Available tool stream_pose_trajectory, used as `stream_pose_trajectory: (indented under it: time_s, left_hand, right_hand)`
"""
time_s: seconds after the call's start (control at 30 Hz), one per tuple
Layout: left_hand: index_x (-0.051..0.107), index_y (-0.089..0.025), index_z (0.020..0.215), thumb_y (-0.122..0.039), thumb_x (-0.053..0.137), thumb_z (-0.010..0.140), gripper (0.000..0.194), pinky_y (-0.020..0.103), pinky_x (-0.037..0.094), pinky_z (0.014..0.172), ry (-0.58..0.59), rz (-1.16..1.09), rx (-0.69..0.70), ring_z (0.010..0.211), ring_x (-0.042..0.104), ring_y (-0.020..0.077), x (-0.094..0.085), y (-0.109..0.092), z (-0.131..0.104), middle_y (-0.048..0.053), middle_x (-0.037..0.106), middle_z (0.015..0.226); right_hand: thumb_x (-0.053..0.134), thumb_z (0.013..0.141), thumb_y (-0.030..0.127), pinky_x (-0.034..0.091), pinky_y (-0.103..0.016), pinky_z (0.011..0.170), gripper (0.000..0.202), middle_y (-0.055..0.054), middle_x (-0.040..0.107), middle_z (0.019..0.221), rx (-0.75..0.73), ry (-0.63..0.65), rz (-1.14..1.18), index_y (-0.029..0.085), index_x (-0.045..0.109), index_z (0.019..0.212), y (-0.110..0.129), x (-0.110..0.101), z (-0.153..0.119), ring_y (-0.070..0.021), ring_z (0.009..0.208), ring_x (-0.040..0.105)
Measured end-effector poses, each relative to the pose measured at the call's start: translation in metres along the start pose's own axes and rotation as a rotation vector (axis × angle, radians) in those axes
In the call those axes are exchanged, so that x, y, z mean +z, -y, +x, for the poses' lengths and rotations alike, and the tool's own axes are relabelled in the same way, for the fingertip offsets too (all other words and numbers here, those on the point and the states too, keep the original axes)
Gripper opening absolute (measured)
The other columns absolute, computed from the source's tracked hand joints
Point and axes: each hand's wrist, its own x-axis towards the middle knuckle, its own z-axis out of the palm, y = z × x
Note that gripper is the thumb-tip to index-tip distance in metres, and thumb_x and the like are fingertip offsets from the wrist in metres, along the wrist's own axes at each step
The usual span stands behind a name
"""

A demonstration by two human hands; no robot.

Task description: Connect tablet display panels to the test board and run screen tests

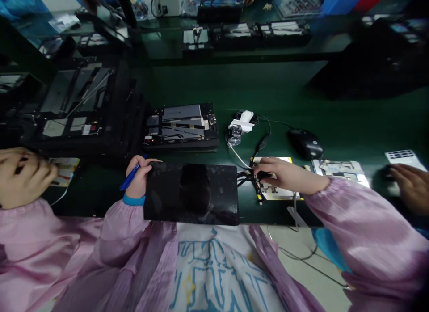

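Black display panel on short black cables: a tug is the danger

The left hand grips the panel's left edge, a blue pen tucked into the same hand. The right hand bends its fingers narrowly over the cables' far end; what they pinch, I cannot tell. The panel lies crosswise between the hands, near the bench's front edge.

If the left hand drifted outward, the cables could strain or pop loose, having little slack. The pen could scratch the glass, being so close to it.

Counted: one panel, one pen, one computer mouse, one white cable running toward the right hand. Farther out, two piles of opened tablet bodies, one low and one taller; their layers are too dark to count.
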Motion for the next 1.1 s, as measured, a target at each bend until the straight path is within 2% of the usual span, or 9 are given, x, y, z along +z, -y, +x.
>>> stream_pose_trajectory:
  time_s: [0.13,0.23,0.37,0.53,0.67,0.77,1.1]
  left_hand:
    - [0.038,-0.021,0.068,-0.011,0.058,0.063,0.023,0.034,0.052,0.07,0.003,-0.008,0.01,0.078,0.069,0.0225,0.001,-0.003,0.0,0.001,0.072,0.073]
    - [0.039,-0.02,0.068,-0.01,0.058,0.064,0.023,0.033,0.051,0.069,0.011,-0.017,0.018,0.077,0.068,0.0221,0.0,-0.005,-0.001,0.001,0.072,0.073]
    - [0.039,-0.021,0.068,-0.01,0.059,0.065,0.023,0.035,0.051,0.067,0.026,-0.043,0.03,0.076,0.067,0.0237,-0.002,-0.004,-0.001,-0.001,0.072,0.073]
    - [0.039,-0.021,0.071,-0.009,0.057,0.068,0.022,0.034,0.05,0.069,0.05,-0.042,0.001,0.076,0.067,0.0217,-0.002,-0.004,-0.003,-0.002,0.072,0.075]
    - [0.037,-0.021,0.07,-0.01,0.058,0.067,0.024,0.033,0.05,0.071,0.039,-0.036,0.004,0.076,0.068,0.0215,0.0,-0.006,-0.002,0.001,0.073,0.077]
    - [0.036,-0.02,0.068,-0.012,0.06,0.063,0.026,0.033,0.05,0.07,0.019,-0.027,0.006,0.073,0.068,0.0215,0.001,-0.005,0.0,0.003,0.073,0.075]
    - [0.038,-0.02,0.068,-0.011,0.059,0.062,0.024,0.032,0.051,0.07,-0.001,-0.031,-0.009,0.076,0.069,0.0219,-0.001,-0.003,-0.001,0.003,0.073,0.076]
  right_hand:
    - [0.055,0.079,0.025,0.049,-0.033,0.076,0.015,-0.007,0.061,0.099,0.044,0.097,0.036,0.024,0.063,0.092,0.0,-0.007,0.01,-0.0209,0.089,0.06]
    - [0.054,0.079,0.025,0.049,-0.033,0.074,0.013,-0.007,0.061,0.098,0.068,0.086,0.051,0.023,0.063,0.089,0.003,-0.007,0.01,-0.0209,0.088,0.06]
    - [0.054,0.08,0.028,0.05,-0.033,0.07,0.012,-0.008,0.062,0.091,0.152,-0.094,0.068,0.022,0.061,0.086,0.013,0.005,-0.006,-0.0207,0.081,0.061]
    - [0.051,0.087,0.035,0.049,-0.033,0.063,0.018,-0.007,0.063,0.081,0.348,-0.421,0.042,0.021,0.061,0.083,0.034,0.04,-0.03,-0.0191,0.067,0.059]
    - [0.051,0.087,0.04,0.049,-0.037,0.064,0.024,-0.008,0.061,0.076,0.461,-0.62,0.011,0.02,0.061,0.08,0.046,0.062,-0.028,-0.0224,0.07,0.058]
    - [0.051,0.086,0.04,0.047,-0.038,0.065,0.024,-0.009,0.061,0.076,0.535,-0.695,-0.015,0.02,0.06,0.077,0.05,0.067,-0.02,-0.0232,0.07,0.057]
    - [0.048,0.085,0.039,0.046,-0.043,0.066,0.027,-0.014,0.065,0.075,0.689,-0.802,-0.018,0.019,0.062,0.073,0.057,0.079,-0.01,-0.0289,0.074,0.058]
